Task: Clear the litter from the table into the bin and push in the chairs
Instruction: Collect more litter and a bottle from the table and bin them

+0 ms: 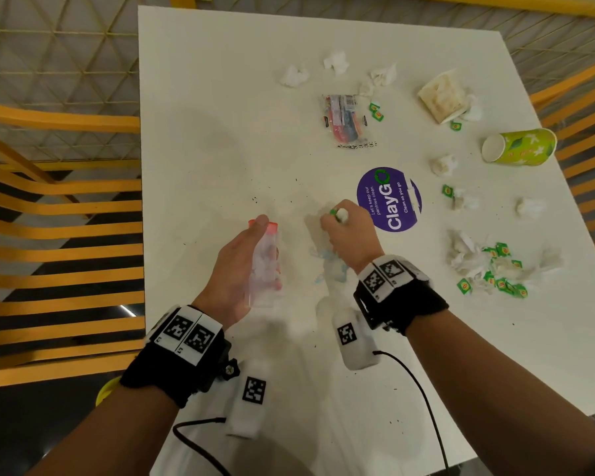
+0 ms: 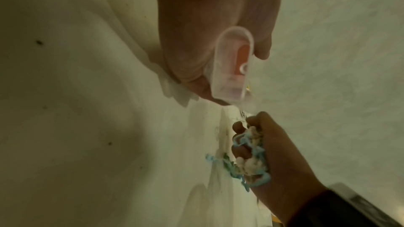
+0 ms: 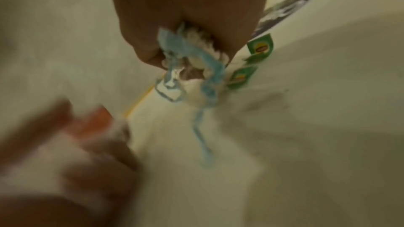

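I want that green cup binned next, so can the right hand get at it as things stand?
Probably not yet: the path across the table to the green cup looks free, but the right hand already grips a wad of litter.

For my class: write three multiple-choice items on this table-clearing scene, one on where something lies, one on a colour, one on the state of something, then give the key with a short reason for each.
1. Where does the green paper cup lie?
A. near the table's right edge
B. in the left hand
C. on a chair

2. What colour is the round "ClayGo" sticker on the white table?
A. red
B. purple
C. yellow

3. How is the green paper cup positioned?
A. upright
B. upside down
C. tipped on its side

Key:
1 A, it lies by the right edge, beside the yellow slatted chair.
2 B, the disc is purple with white lettering.
3 C, its open mouth faces sideways.

Meanwhile the left hand grips a clear plastic container with an orange cap; the right hand grips a wad of white tissue and blue string.
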### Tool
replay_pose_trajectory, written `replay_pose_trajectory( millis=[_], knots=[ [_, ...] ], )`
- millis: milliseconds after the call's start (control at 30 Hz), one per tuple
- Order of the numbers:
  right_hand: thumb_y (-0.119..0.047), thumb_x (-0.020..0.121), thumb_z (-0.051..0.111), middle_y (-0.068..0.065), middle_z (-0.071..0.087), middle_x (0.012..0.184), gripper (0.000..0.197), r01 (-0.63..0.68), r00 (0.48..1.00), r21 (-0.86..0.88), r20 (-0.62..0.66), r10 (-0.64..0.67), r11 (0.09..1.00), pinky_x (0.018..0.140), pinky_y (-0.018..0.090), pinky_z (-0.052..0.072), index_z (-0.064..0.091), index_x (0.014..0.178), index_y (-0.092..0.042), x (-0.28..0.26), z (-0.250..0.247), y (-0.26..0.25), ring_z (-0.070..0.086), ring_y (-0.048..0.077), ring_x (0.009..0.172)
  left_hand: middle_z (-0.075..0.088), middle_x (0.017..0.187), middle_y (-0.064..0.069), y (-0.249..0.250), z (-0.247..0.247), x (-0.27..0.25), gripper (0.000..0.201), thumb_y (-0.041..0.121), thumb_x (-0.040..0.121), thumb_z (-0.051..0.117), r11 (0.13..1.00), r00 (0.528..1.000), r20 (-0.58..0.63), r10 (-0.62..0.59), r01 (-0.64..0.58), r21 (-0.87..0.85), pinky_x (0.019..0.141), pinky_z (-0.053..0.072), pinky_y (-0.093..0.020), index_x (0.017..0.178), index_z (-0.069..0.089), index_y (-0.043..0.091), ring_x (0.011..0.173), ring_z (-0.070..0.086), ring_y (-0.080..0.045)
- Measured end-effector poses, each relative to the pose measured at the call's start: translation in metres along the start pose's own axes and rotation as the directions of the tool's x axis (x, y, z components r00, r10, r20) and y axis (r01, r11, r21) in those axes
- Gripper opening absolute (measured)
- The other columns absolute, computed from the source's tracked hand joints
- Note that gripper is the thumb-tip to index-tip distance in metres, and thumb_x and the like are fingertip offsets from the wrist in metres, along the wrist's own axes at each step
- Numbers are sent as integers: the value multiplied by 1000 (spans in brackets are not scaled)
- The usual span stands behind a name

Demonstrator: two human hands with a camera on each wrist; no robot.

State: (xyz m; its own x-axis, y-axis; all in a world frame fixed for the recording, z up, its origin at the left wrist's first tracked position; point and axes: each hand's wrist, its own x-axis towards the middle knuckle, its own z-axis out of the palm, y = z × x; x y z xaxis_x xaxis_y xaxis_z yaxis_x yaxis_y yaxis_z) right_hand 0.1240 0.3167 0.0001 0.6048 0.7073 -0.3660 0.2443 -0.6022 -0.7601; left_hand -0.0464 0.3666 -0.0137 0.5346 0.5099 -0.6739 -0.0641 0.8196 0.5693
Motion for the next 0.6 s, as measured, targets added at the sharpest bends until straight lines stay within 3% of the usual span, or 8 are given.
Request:
replay_pose_trajectory(
  millis=[100,167,233,300,433,600],
  knots=[
    [1,81,45,3,55,63,20,-149,988,412,95,120,899,42,20,33,42,70,-15,-23,-6,-7,40,14,46,55,71,1,-1,2,-6,38,55,72,68,1000,999,-40,20,-20,5,47,43,-26,90,64,23,58,49,-20],
    [3,84,41,6,57,64,22,-187,976,561,200,87,807,39,18,30,48,75,-16,-38,-7,-10,38,13,42,56,77,-1,-2,1,-16,37,52,75,67,999,995,-88,46,-45,12,46,44,-26,93,65,20,60,48,-21],
    [-5,92,43,4,52,60,21,-156,965,564,264,3,811,39,17,31,57,81,-16,-50,-3,-9,39,11,43,57,84,-1,-6,-4,-30,45,52,77,66,997,987,-145,76,-75,13,46,45,-27,103,67,16,61,50,-21],
    [-19,97,43,-1,42,51,26,-120,944,543,322,-75,831,41,20,28,59,76,-14,-63,4,-6,33,12,44,58,83,0,-17,-17,-46,50,54,76,66,996,976,-201,88,-91,-7,46,45,-27,107,66,15,59,52,-18],
    [-36,96,43,-5,30,44,47,-125,914,495,394,-94,860,41,24,20,33,54,-18,-98,24,-1,24,13,41,53,72,1,-48,-48,-87,49,58,65,71,986,976,-194,95,-119,-120,47,43,-26,95,62,20,54,49,-14],
    [-33,95,47,-6,28,40,49,-206,834,425,547,-69,881,42,22,16,28,51,-19,-161,54,8,20,13,39,53,72,2,-80,-89,-137,45,58,73,65,976,971,-225,86,-128,-179,50,44,-26,95,61,18,56,50,-11]
  ],
)
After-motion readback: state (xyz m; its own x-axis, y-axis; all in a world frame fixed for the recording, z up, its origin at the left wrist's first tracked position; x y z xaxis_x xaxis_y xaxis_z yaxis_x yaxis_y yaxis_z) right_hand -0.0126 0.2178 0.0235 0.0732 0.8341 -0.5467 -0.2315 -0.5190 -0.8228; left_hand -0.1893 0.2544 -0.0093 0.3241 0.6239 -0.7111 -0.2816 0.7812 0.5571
